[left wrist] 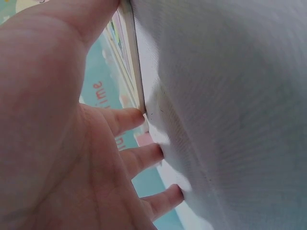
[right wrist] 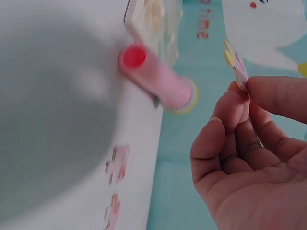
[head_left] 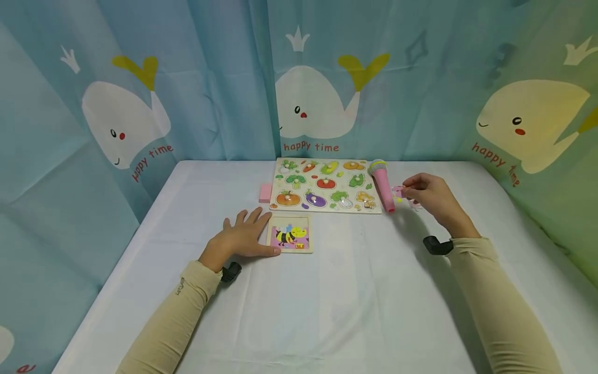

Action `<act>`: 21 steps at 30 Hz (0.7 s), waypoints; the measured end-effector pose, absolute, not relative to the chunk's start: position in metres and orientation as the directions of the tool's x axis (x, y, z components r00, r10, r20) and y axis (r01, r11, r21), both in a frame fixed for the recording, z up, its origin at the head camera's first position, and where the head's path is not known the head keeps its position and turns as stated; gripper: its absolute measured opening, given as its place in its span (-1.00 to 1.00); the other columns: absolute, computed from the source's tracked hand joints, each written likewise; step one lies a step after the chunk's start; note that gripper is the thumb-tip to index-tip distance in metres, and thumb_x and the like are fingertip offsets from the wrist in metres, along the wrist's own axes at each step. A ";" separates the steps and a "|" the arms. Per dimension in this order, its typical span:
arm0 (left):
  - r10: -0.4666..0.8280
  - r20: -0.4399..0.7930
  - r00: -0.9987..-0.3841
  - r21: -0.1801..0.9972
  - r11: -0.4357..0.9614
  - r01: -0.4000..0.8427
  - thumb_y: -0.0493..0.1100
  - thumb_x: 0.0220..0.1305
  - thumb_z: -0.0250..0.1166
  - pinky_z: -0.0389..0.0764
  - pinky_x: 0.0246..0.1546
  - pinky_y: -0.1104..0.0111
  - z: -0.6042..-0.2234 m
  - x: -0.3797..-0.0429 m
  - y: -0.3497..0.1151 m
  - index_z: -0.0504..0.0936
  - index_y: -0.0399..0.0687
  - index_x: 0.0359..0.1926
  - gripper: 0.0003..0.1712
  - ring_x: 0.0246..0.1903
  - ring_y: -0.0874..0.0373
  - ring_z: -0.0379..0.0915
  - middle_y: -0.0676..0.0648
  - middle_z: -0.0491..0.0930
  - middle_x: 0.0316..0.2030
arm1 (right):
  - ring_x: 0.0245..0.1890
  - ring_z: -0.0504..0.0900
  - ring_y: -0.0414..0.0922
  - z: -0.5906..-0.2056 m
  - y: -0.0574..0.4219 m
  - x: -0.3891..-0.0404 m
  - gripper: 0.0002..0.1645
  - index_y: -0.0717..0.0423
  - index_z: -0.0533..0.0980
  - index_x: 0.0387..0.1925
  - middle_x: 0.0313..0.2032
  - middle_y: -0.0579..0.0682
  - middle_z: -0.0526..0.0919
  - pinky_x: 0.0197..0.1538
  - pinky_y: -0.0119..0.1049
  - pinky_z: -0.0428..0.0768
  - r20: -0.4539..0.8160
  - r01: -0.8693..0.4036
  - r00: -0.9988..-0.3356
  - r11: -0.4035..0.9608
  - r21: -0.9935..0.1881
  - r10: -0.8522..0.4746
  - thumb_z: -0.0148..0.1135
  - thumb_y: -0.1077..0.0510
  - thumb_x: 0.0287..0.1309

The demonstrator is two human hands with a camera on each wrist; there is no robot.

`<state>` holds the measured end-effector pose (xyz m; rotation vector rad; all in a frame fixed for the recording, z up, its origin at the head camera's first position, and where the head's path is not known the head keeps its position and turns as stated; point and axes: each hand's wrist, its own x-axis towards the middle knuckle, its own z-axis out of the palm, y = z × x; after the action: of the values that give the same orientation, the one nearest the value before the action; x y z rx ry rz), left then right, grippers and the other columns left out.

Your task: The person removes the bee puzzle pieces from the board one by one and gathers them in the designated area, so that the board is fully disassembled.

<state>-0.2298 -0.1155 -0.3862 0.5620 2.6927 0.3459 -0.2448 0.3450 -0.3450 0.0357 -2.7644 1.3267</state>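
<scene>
A small square wooden bee puzzle (head_left: 291, 235) lies on the table. My left hand (head_left: 243, 238) rests at its left side, fingers spread, with the thumb at the lower left corner and the index finger by the upper left; the left wrist view shows fingertips along the edge of the board (left wrist: 135, 62). Raised off the table at the right, my right hand (head_left: 431, 197) pinches a puzzle piece (right wrist: 236, 66), pink with yellow, between thumb and index finger. Two more pink puzzle pieces (right wrist: 118, 163) lie on the cloth below it.
A large vegetable peg puzzle (head_left: 331, 196) lies at the back, with a pink toy microphone (head_left: 384, 188) along its right edge. Left of it sits a pink block (head_left: 265, 192). A blue curtain (head_left: 224, 78) with whales hangs behind the white-covered table (head_left: 299, 317).
</scene>
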 end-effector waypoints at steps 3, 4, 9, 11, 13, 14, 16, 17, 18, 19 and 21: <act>0.426 -0.301 -0.853 0.305 0.891 0.337 0.45 0.32 0.37 -0.14 0.40 -0.54 -0.386 -0.230 -0.116 0.00 -0.01 0.74 0.25 0.61 -0.44 -0.23 -0.27 -0.15 0.70 | -0.27 0.62 -0.29 -0.347 0.355 -0.245 -0.62 0.45 0.49 0.16 -0.12 0.03 0.70 -0.18 -0.42 0.61 0.079 -0.033 -0.996 0.635 -0.772 0.043 0.21 0.20 0.54; 0.426 -0.300 -0.853 0.305 0.891 0.337 0.45 0.32 0.37 -0.14 0.40 -0.54 -0.386 -0.230 -0.116 0.00 -0.01 0.74 0.25 0.61 -0.44 -0.23 -0.27 -0.15 0.70 | -0.27 0.61 -0.29 -0.348 0.358 -0.245 -0.61 0.45 0.49 0.16 -0.12 0.02 0.70 -0.19 -0.42 0.60 0.079 -0.025 -0.995 0.636 -0.771 0.056 0.20 0.18 0.55; 0.425 -0.302 -0.853 0.302 0.892 0.337 0.46 0.31 0.37 -0.14 0.40 -0.54 -0.389 -0.231 -0.116 -0.01 -0.01 0.74 0.26 0.61 -0.44 -0.24 -0.27 -0.15 0.70 | -0.23 0.60 -0.24 -0.353 0.373 -0.245 -0.57 0.42 0.48 0.19 -0.12 -0.05 0.64 -0.18 -0.39 0.61 0.067 0.017 -0.992 0.638 -0.770 0.108 0.18 0.12 0.58; 0.424 -0.303 -0.854 0.299 0.893 0.337 0.47 0.31 0.37 -0.14 0.40 -0.54 -0.389 -0.231 -0.116 -0.01 0.00 0.74 0.26 0.61 -0.44 -0.24 -0.27 -0.15 0.70 | -0.21 0.60 -0.22 -0.355 0.378 -0.245 -0.56 0.42 0.47 0.20 -0.13 -0.10 0.62 -0.16 -0.38 0.63 0.060 0.031 -0.991 0.632 -0.775 0.123 0.17 0.10 0.58; 0.423 -0.302 -0.854 0.298 0.893 0.337 0.47 0.31 0.36 -0.14 0.40 -0.54 -0.390 -0.232 -0.116 -0.01 0.00 0.74 0.26 0.61 -0.44 -0.24 -0.27 -0.15 0.70 | -0.20 0.60 -0.21 -0.356 0.383 -0.244 -0.55 0.42 0.47 0.20 -0.14 -0.14 0.61 -0.15 -0.38 0.63 0.051 0.046 -0.989 0.620 -0.783 0.138 0.17 0.10 0.58; 0.424 -0.302 -0.854 0.298 0.893 0.338 0.47 0.31 0.36 -0.14 0.40 -0.54 -0.390 -0.232 -0.116 -0.01 0.00 0.74 0.26 0.61 -0.44 -0.24 -0.27 -0.15 0.70 | -0.21 0.60 -0.22 -0.357 0.385 -0.244 -0.55 0.43 0.47 0.20 -0.15 -0.16 0.60 -0.15 -0.37 0.63 0.047 0.054 -0.988 0.616 -0.786 0.146 0.16 0.10 0.58; 0.424 -0.301 -0.854 0.297 0.893 0.338 0.47 0.31 0.36 -0.14 0.40 -0.54 -0.389 -0.232 -0.116 -0.02 0.00 0.74 0.26 0.61 -0.44 -0.24 -0.27 -0.16 0.70 | -0.21 0.59 -0.24 -0.358 0.389 -0.244 -0.55 0.44 0.46 0.21 -0.14 -0.15 0.59 -0.15 -0.38 0.62 0.032 0.081 -0.984 0.606 -0.792 0.174 0.15 0.11 0.58; 0.424 -0.301 -0.854 0.297 0.893 0.339 0.47 0.32 0.35 -0.14 0.40 -0.54 -0.389 -0.232 -0.116 -0.02 0.00 0.74 0.26 0.61 -0.44 -0.25 -0.27 -0.16 0.70 | -0.19 0.58 -0.22 -0.358 0.391 -0.243 -0.54 0.44 0.46 0.23 -0.13 -0.13 0.58 -0.14 -0.38 0.61 0.019 0.100 -0.982 0.600 -0.793 0.190 0.13 0.11 0.58; 0.424 -0.300 -0.855 0.298 0.893 0.338 0.47 0.32 0.35 -0.15 0.40 -0.54 -0.388 -0.232 -0.116 -0.02 0.00 0.74 0.26 0.61 -0.45 -0.25 -0.28 -0.16 0.70 | -0.17 0.56 -0.20 -0.359 0.393 -0.243 -0.53 0.44 0.45 0.24 -0.11 -0.10 0.57 -0.14 -0.39 0.61 0.004 0.122 -0.978 0.590 -0.798 0.207 0.12 0.11 0.59; 0.424 -0.300 -0.855 0.298 0.893 0.338 0.47 0.31 0.35 -0.14 0.40 -0.55 -0.388 -0.232 -0.116 -0.02 0.00 0.74 0.26 0.61 -0.45 -0.25 -0.28 -0.16 0.70 | -0.15 0.55 -0.19 -0.359 0.395 -0.242 -0.52 0.44 0.44 0.25 -0.09 -0.07 0.56 -0.13 -0.39 0.61 -0.011 0.143 -0.974 0.582 -0.801 0.225 0.10 0.10 0.59; 0.423 -0.301 -0.855 0.297 0.893 0.337 0.47 0.31 0.35 -0.14 0.40 -0.54 -0.388 -0.232 -0.116 -0.02 0.00 0.74 0.26 0.61 -0.45 -0.25 -0.28 -0.16 0.70 | -0.11 0.51 -0.12 -0.359 0.400 -0.241 -0.53 0.43 0.43 0.26 -0.05 0.02 0.52 -0.11 -0.35 0.59 -0.038 0.190 -0.963 0.570 -0.799 0.269 0.08 0.11 0.59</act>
<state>-0.2316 -0.1159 -0.3877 0.5609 2.6979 0.3317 -0.2414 0.4003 -0.3594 -0.3964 -2.7049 1.3606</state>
